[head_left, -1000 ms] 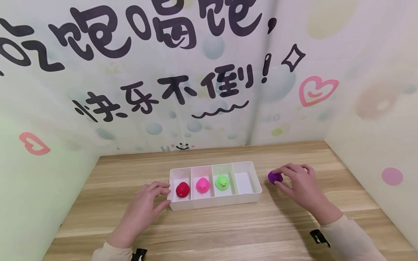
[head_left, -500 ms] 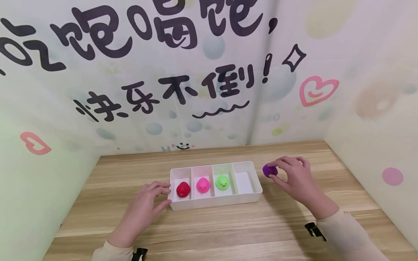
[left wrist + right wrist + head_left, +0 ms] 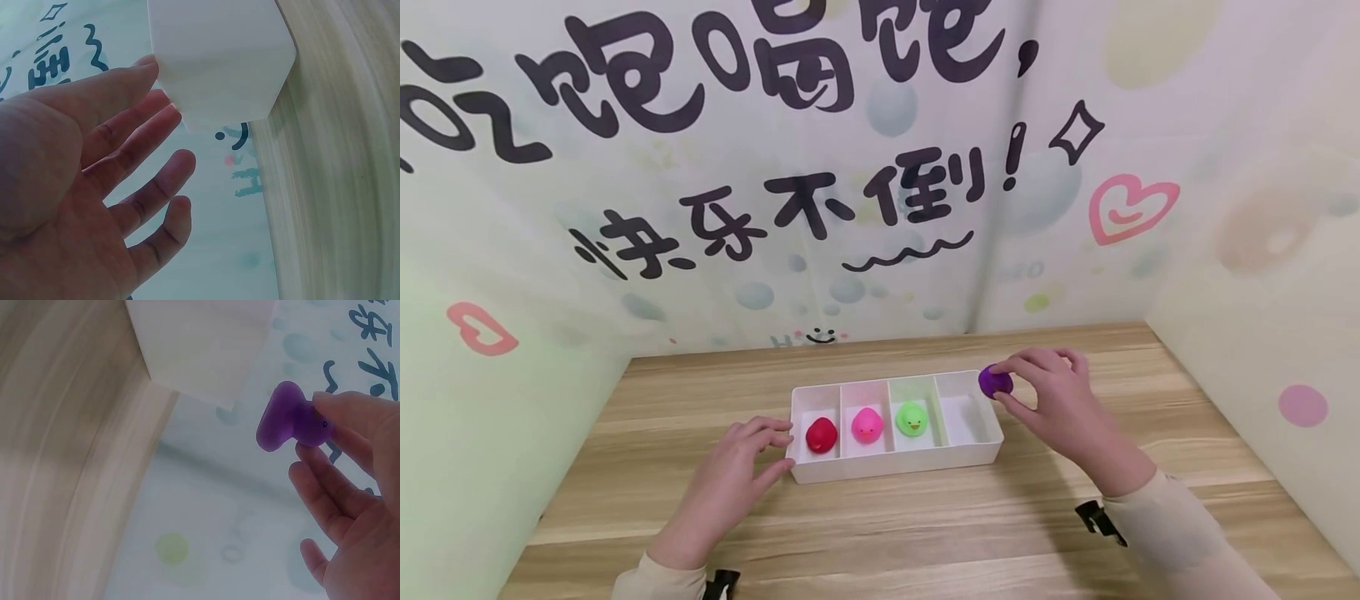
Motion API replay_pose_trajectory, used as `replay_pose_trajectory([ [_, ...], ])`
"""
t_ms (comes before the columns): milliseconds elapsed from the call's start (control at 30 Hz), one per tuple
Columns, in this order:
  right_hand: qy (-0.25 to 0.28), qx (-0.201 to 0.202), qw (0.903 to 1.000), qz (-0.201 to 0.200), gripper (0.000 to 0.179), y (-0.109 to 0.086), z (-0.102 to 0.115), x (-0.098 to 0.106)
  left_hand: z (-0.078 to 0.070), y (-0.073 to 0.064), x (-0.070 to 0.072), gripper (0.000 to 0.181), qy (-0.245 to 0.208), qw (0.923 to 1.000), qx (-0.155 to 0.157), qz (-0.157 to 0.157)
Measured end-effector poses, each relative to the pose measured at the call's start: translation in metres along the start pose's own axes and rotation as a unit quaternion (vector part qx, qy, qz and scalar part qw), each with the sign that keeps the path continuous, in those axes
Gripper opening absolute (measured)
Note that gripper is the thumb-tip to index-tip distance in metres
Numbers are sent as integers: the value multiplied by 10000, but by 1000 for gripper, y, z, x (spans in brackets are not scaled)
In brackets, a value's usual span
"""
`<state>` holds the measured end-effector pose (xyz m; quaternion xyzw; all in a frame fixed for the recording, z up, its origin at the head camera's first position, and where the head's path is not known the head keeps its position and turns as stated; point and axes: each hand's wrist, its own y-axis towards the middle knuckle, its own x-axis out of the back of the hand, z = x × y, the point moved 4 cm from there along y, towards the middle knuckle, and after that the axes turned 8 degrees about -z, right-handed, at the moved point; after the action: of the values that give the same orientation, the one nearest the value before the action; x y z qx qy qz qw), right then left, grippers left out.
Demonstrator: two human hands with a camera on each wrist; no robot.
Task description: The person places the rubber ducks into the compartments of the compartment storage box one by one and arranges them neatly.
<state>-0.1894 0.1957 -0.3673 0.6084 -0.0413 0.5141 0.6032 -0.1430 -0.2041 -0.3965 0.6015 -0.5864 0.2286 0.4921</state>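
My right hand [image 3: 1060,408] pinches a purple rubber duck [image 3: 996,382] between thumb and fingers, over the right end of a white divided box [image 3: 895,470]. In the right wrist view the duck's head [image 3: 312,425] is in the fingers and its body hangs clear of the box wall [image 3: 200,356]. My left hand [image 3: 722,483] touches the box's left end with its fingertips; its fingers are fairly straight in the left wrist view. A red duck [image 3: 822,435], a pink duck [image 3: 867,426] and a green duck [image 3: 913,419] sit in separate compartments. The rightmost compartment [image 3: 964,419] has no duck inside.
The box stands on a wood-grain table [image 3: 880,542]. A white printed backdrop [image 3: 820,183] rises behind the table, with side panels at left and right.
My right hand has carried the purple duck leftward and up, from the table right of the box to over its right edge. The left hand and the box have stayed in place.
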Motion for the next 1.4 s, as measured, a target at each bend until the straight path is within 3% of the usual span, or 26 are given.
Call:
replay_pose_trajectory([
  [500, -35, 309, 9987, 405, 32, 0, 20, -28, 1, 0, -1, 25, 33, 10000, -14, -28],
  [967, -67, 161, 9950, 987, 31, -5, 16, -44, -1, 1, 1, 25, 0, 9999, -51, -100],
  [1400, -116, 86, 9842, 1763, 28, -4, 12, -59, -1, 0, 0, 25, -31, 10000, -27, -67],
])
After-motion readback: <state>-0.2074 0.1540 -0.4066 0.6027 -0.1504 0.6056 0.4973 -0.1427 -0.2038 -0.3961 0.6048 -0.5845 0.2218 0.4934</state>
